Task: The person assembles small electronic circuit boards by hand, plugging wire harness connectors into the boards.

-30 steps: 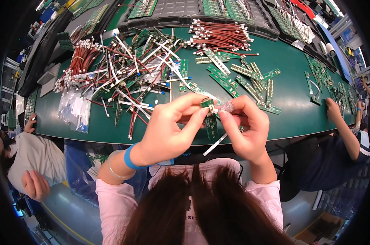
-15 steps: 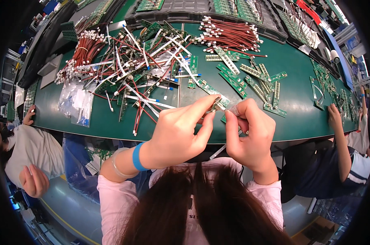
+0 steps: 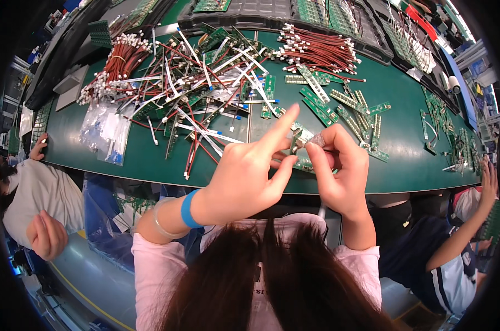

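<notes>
Above the near edge of the table, my left hand [image 3: 244, 174] holds a small green circuit board [image 3: 295, 142] on edge between the thumb and the bent fingers. Its index finger is stretched out past the board, pointing up and away. Close against the board's right side, my right hand [image 3: 344, 174] has thumb and index finger pinched together. Something pale and translucent shows at those fingertips, too small to make out. Another green board [image 3: 305, 164] is partly visible beneath my hands.
A tangled heap of boards with white ribbon cables [image 3: 205, 105] lies left of centre. Bundled red-black wires [image 3: 321, 49] lie behind. Strip-shaped boards [image 3: 346, 99] are scattered to the right. A clear plastic bag [image 3: 109, 135] lies at left. Black trays [image 3: 239, 21] stand at the back. People sit on both sides.
My left index finger has lifted off the board and straightened. My right fingers have shifted slightly at the board. The person at right has moved their arm away from the table's boards.
</notes>
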`<state>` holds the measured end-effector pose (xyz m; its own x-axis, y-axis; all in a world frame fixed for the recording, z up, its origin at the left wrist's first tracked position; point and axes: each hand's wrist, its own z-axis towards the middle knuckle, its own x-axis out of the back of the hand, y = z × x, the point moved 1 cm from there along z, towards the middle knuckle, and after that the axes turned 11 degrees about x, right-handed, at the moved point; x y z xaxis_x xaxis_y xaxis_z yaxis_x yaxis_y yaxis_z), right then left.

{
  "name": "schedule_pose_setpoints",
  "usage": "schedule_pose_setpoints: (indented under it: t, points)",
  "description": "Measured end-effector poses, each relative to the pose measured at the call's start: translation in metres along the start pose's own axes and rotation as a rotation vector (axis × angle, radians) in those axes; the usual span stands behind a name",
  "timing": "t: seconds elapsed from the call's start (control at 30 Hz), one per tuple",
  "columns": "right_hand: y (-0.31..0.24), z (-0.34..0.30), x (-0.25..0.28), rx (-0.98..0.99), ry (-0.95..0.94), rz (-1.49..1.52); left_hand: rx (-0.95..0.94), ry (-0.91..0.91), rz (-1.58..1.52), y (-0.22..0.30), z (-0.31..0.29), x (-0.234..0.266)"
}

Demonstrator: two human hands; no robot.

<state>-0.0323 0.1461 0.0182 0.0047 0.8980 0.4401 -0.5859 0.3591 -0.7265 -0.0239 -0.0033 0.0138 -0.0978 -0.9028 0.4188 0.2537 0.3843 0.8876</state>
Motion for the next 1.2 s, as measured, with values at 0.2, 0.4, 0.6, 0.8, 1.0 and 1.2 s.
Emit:
schedule_pose_setpoints:
  t: [0.2,0.4,0.6,0.8,1.0,1.2]
  points:
    - [0.007,0.006,-0.006,0.383,0.208,-0.337,0.202,-0.087,-0.194,-0.007,0.009,0.006]
    - [0.008,-0.001,-0.006,0.686,0.077,-0.727,0.472,-0.255,-0.522,-0.009,0.012,0.013]
    - [0.004,0.0,-0.008,0.734,0.004,-0.796,0.508,-0.341,-0.581,-0.012,0.013,0.014]
    - [0.001,0.0,-0.011,0.731,-0.024,-0.828,0.473,-0.385,-0.49,-0.015,0.012,0.013]
    - [-0.007,0.005,-0.009,0.649,-0.006,-0.787,0.402,-0.33,-0.485,-0.006,0.012,0.01]
    - [-0.014,0.016,0.023,0.359,0.169,-0.345,0.312,-0.208,-0.394,-0.006,0.011,0.022]
